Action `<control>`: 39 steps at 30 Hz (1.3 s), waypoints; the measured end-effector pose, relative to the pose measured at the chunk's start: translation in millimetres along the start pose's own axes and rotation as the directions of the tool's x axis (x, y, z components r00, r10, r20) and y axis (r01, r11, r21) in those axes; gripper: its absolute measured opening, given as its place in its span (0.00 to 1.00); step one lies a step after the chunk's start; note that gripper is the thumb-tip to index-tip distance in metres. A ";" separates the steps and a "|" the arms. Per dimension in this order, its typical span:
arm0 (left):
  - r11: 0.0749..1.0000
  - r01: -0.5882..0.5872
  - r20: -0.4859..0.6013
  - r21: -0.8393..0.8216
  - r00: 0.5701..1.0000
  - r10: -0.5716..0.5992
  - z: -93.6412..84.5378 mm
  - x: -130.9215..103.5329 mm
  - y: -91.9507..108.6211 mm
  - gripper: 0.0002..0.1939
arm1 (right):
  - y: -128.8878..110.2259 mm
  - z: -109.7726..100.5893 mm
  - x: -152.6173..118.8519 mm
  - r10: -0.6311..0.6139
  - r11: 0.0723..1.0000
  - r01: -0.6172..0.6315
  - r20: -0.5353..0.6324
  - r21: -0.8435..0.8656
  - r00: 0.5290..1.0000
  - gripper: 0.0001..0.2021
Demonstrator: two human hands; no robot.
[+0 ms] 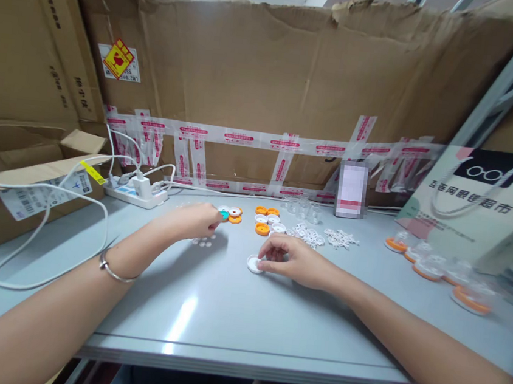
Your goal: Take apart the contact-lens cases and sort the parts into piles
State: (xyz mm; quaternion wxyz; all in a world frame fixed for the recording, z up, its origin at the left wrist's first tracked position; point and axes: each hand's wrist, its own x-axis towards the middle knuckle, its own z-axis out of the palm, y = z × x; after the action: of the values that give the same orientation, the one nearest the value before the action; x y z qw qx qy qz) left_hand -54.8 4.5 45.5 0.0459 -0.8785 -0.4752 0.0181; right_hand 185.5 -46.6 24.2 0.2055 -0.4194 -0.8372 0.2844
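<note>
And the right hand (pixel 286 259) pinches a white disc (pixel 254 264), seemingly steadying it, while at its ten o'clock the left hand (pixel 198 221) meets teal pieces (pixel 224 215), grip unclear.

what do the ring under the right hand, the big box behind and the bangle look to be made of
The white ring looks like smooth plastic, judging by its even colour. The big box seems matte corrugated cardboard: brown, creased, torn along its top. The bangle is probably polished metal, given its silvery shine.
</note>
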 end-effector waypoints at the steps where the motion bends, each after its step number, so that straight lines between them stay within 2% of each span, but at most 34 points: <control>1: 1.000 0.001 0.010 0.008 1.000 -0.001 1.5 0.4 -0.6 0.07 | 0.2 0.7 0.5 0.005 1.000 -0.005 0.004 -0.002 1.000 0.11; 6: 1.000 -0.020 0.018 -0.018 1.000 0.021 0.4 -1.9 0.3 0.07 | 2.2 1.8 0.7 0.006 1.000 -0.006 0.025 0.014 1.000 0.09; 9: 0.997 -0.062 -0.128 -0.052 0.990 0.055 -7.3 -7.0 15.6 0.09 | 2.6 0.1 0.3 -0.008 1.000 0.008 0.007 0.017 1.000 0.09; 11: 0.977 -0.173 -0.236 -0.123 0.962 0.141 -11.1 -11.2 31.5 0.12 | 3.1 -0.4 0.7 -0.015 1.000 0.015 0.000 0.019 1.000 0.09; 12: 0.953 -0.242 -0.248 -0.181 0.949 0.194 -11.5 -13.0 39.7 0.12 | 3.5 -0.1 1.2 -0.017 1.000 0.017 0.000 0.019 1.000 0.09; 15: 0.883 -0.336 -0.197 -0.328 0.938 0.284 -4.7 -14.7 58.9 0.16 | 4.5 2.6 3.4 -0.012 1.000 0.012 0.009 0.029 1.000 0.08; 18: 0.866 -0.299 -0.177 -0.402 0.953 0.247 9.2 -10.0 66.1 0.22 | 2.3 5.1 5.7 0.009 1.000 -0.010 0.006 0.003 1.000 0.07; 21: 0.845 -0.252 -0.167 -0.473 0.967 0.194 19.5 -3.9 66.4 0.21 | -4.2 4.0 7.7 0.035 0.994 -0.034 0.008 -0.108 0.999 0.05; 24: 0.829 -0.233 -0.144 -0.509 0.972 0.185 21.3 -2.2 66.9 0.20 | -9.9 0.4 9.3 0.068 0.978 -0.057 0.046 -0.200 0.997 0.05; 27: 0.816 -0.232 -0.130 -0.530 0.973 0.193 18.4 -4.0 69.3 0.18 | -9.3 -2.3 11.3 0.095 0.975 -0.078 0.078 -0.207 0.992 0.06; 33: 0.827 -0.221 -0.144 -0.516 0.975 0.171 16.0 -6.2 71.9 0.16 | 0.8 -2.9 16.4 0.183 0.983 -0.180 0.136 -0.037 0.974 0.07; 37: 0.834 -0.242 -0.166 -0.496 0.969 0.183 16.0 -7.5 68.8 0.14 | 5.2 -3.9 18.1 0.185 0.966 -0.207 0.147 0.154 0.972 0.07; 39: 0.838 -0.245 -0.162 -0.487 0.968 0.190 14.2 -8.7 66.5 0.17 | 7.3 -4.6 18.6 0.188 0.934 -0.221 0.139 0.281 0.972 0.08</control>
State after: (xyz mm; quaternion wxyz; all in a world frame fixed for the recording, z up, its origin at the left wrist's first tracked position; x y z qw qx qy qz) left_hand -5.2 -38.0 24.8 -0.1617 -0.9078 -0.3573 -0.1484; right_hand 182.0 -26.4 24.8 0.1886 -0.4529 -0.7473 0.4482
